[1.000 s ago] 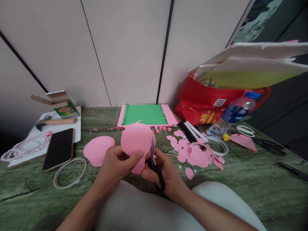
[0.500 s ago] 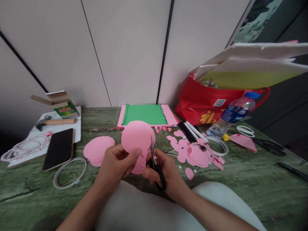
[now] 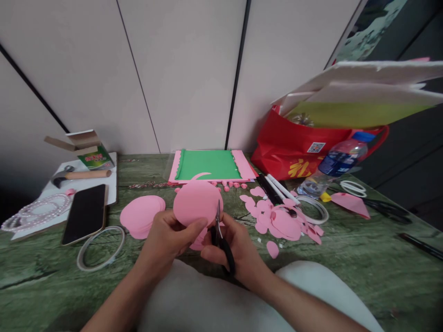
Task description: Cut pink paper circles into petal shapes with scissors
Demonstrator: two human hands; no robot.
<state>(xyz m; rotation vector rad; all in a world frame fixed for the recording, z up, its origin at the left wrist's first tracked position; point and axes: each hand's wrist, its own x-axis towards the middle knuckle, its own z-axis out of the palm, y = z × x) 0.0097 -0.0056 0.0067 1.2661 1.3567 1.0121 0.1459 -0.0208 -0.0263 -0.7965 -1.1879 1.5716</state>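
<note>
Between thumb and fingers, my left hand (image 3: 170, 237) holds a round pink paper disc (image 3: 195, 203) up off the table. A thin curved pink strip (image 3: 201, 176) sticks up at the disc's top edge. My right hand (image 3: 235, 249) grips black-handled scissors (image 3: 225, 252), their blades upright at the disc's right edge. Partly hidden below the disc lie more pink paper pieces (image 3: 198, 242). To the left of my hands is a stack of pink paper circles (image 3: 141, 216). A heap of pink paper scraps (image 3: 277, 219) spreads out on the right.
Green and pink sheets (image 3: 209, 165) lie against the wall. At left are a phone (image 3: 85, 214), a tape roll (image 3: 100, 249), a hammer (image 3: 86, 174) and bead strings (image 3: 38, 212). A red bag (image 3: 287, 143), a water bottle (image 3: 334, 163) and markers (image 3: 273, 186) stand or lie at right.
A curved strip now shows above the disc, which sits slightly lower and seems a little turned. The scissors have shifted slightly left and down along its right edge.
</note>
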